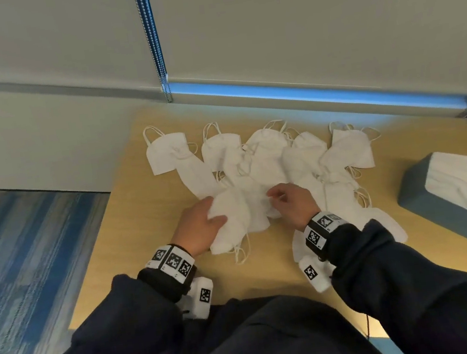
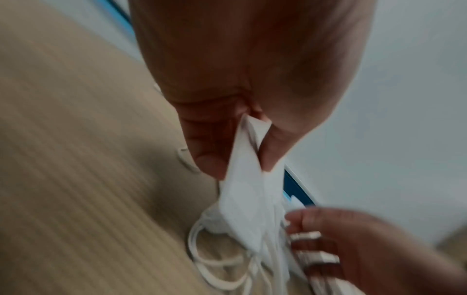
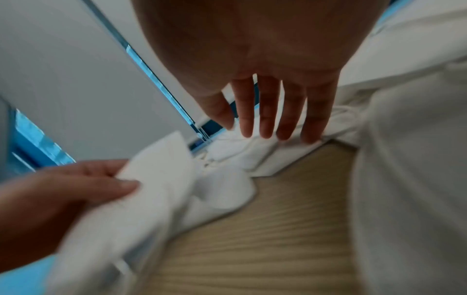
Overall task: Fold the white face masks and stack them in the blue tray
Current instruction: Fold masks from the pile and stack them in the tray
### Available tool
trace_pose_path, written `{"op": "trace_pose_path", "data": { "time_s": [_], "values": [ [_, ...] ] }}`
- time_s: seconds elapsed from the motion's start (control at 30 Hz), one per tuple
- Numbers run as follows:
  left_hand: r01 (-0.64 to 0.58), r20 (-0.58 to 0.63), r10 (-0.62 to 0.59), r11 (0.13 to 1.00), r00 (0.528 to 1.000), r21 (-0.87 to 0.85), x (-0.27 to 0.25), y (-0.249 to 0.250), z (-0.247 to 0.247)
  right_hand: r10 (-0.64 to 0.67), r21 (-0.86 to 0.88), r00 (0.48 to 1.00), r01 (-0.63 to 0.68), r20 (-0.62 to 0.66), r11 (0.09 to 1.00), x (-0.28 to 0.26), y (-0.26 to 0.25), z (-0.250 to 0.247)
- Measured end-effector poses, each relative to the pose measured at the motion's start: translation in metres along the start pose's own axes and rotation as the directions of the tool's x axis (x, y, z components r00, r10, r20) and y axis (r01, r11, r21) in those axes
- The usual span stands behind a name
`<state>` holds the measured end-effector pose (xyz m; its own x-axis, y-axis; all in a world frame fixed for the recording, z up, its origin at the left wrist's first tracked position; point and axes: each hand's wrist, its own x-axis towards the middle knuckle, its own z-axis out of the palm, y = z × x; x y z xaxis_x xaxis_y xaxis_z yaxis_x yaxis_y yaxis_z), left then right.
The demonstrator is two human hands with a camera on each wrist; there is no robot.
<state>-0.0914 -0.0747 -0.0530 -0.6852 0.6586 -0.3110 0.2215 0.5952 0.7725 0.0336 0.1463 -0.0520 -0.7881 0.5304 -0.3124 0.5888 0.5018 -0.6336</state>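
Several white face masks point(image 1: 268, 154) lie spread in an overlapping pile on the wooden table point(image 1: 148, 217). My left hand point(image 1: 212, 213) pinches one mask point(image 1: 232, 224) at the near side of the pile; the left wrist view shows its edge point(image 2: 242, 189) held between thumb and fingers point(image 2: 209, 159). My right hand point(image 1: 281, 198) is just to its right, with straight fingers point(image 3: 267, 119) touching the masks point(image 3: 242, 155) beneath. The blue tray point(image 1: 426, 205) stands at the right edge of the table and holds a stack of folded masks point(image 1: 446, 175), ear loops hanging over its side.
The table's left edge drops to blue carpet point(image 1: 30, 263). A wall with a window blind and bead chain point(image 1: 153, 38) runs behind the table. Another mask point(image 1: 390, 224) lies by my right wrist. Bare tabletop shows left of the pile.
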Motion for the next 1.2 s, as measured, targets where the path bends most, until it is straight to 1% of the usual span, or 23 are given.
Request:
{"op": "trace_pose_path", "data": {
  "time_s": [0.03, 0.1, 0.2, 0.27, 0.33, 0.4, 0.43, 0.47, 0.5, 0.57, 0.63, 0.67, 0.73, 0.8, 0.87, 0.93, 0.97, 1.0, 1.03, 1.1, 1.13, 1.17, 1.2],
  "values": [
    [0.064, -0.044, -0.069, 0.992, 0.997, -0.108, 0.002, -0.007, -0.005, 0.016, -0.101, 1.000, -0.014, 0.020, 0.995, 0.005, 0.006, 0.000],
    [0.163, -0.077, -0.190, 0.950, 0.979, -0.268, 0.005, -0.021, -0.010, 0.021, -0.243, 0.997, -0.003, 0.072, 0.970, 0.009, 0.014, 0.001],
    [0.252, -0.063, -0.296, 0.892, 0.953, -0.375, 0.003, -0.039, -0.012, -0.001, -0.377, 0.997, 0.028, 0.072, 0.926, 0.013, 0.011, 0.003],
    [0.284, -0.047, -0.354, 0.818, 0.934, -0.500, 0.001, -0.044, -0.013, -0.039, -0.488, 0.996, 0.073, 0.079, 0.870, 0.016, 0.005, 0.001],
    [0.300, -0.009, -0.385, 0.733, 0.923, -0.610, 0.000, -0.045, -0.015, -0.102, -0.600, 0.988, 0.151, 0.115, 0.786, 0.019, 0.000, 0.000],
    [0.298, 0.011, -0.400, 0.664, 0.916, -0.686, -0.002, -0.044, -0.017, -0.208, -0.677, 0.968, 0.248, 0.142, 0.693, 0.019, -0.003, 0.003],
    [0.292, 0.016, -0.407, 0.627, 0.913, -0.722, -0.002, -0.044, -0.017, -0.265, -0.678, 0.955, 0.285, 0.137, 0.678, 0.018, -0.005, 0.004],
    [0.287, 0.017, -0.417, 0.595, 0.909, -0.751, -0.003, -0.044, -0.018, -0.311, -0.651, 0.941, 0.318, 0.130, 0.689, 0.018, -0.005, 0.004],
    [0.280, 0.013, -0.425, 0.573, 0.905, -0.770, -0.005, -0.043, -0.020, -0.342, -0.602, 0.932, 0.342, 0.119, 0.721, 0.017, -0.006, 0.004],
    [0.261, -0.003, -0.435, 0.547, 0.901, -0.796, -0.008, -0.043, -0.025, -0.358, -0.443, 0.933, 0.339, 0.043, 0.830, 0.015, -0.013, -0.003],
    [0.228, -0.038, -0.436, 0.542, 0.899, -0.809, -0.011, -0.043, -0.032, -0.332, -0.215, 0.938, 0.306, -0.096, 0.927, 0.011, -0.027, -0.017],
    [0.212, -0.063, -0.441, 0.547, 0.895, -0.810, -0.012, -0.042, -0.036, -0.308, -0.110, 0.937, 0.292, -0.167, 0.950, 0.008, -0.034, -0.026],
    [0.174, -0.120, -0.442, 0.569, 0.889, -0.804, -0.015, -0.038, -0.046, -0.238, 0.024, 0.939, 0.251, -0.250, 0.968, 0.002, -0.048, -0.044],
    [0.119, -0.179, -0.413, 0.601, 0.893, -0.790, -0.020, -0.029, -0.055, -0.159, 0.138, 0.947, 0.203, -0.279, 0.969, -0.004, -0.058, -0.061],
    [0.061, -0.235, -0.373, 0.632, 0.898, -0.772, -0.023, -0.015, -0.063, -0.034, 0.348, 0.969, 0.121, -0.246, 0.930, -0.011, -0.064, -0.072],
    [0.019, -0.266, -0.335, 0.653, 0.904, -0.757, -0.026, -0.002, -0.067, 0.094, 0.575, 0.989, -0.010, -0.117, 0.818, -0.020, -0.067, -0.076],
    [-0.001, -0.278, -0.312, 0.664, 0.908, -0.748, -0.028, 0.006, -0.068, 0.130, 0.637, 0.990, -0.065, -0.055, 0.768, -0.025, -0.068, -0.076],
    [-0.017, -0.300, -0.287, 0.696, 0.910, -0.718, -0.030, 0.013, -0.068, 0.156, 0.670, 0.988, -0.104, -0.018, 0.735, -0.029, -0.068, -0.074],
    [-0.029, -0.331, -0.247, 0.761, 0.911, -0.648, -0.033, 0.021, -0.069, 0.169, 0.691, 0.986, -0.119, -0.005, 0.713, -0.034, -0.069, -0.072],
    [-0.039, -0.362, -0.126, 0.909, 0.924, -0.415, -0.039, 0.037, -0.066, 0.175, 0.720, 0.984, -0.113, -0.013, 0.685, -0.042, -0.072, -0.065],
    [-0.058, -0.338, -0.054, 0.948, 0.940, -0.312, -0.043, 0.046, -0.063, 0.166, 0.736, 0.986, -0.109, -0.005, 0.669, -0.045, -0.075, -0.061],
    [-0.085, -0.283, 0.010, 0.963, 0.959, -0.254, -0.046, 0.055, -0.057, 0.145, 0.756, 0.989, -0.112, 0.023, 0.645, -0.049, -0.079, -0.057],
    [-0.112, -0.213, 0.059, 0.963, 0.975, -0.246, -0.048, 0.062, -0.049, 0.111, 0.773, 0.992, -0.122, 0.068, 0.622, -0.053, -0.085, -0.052]
  ]
}}
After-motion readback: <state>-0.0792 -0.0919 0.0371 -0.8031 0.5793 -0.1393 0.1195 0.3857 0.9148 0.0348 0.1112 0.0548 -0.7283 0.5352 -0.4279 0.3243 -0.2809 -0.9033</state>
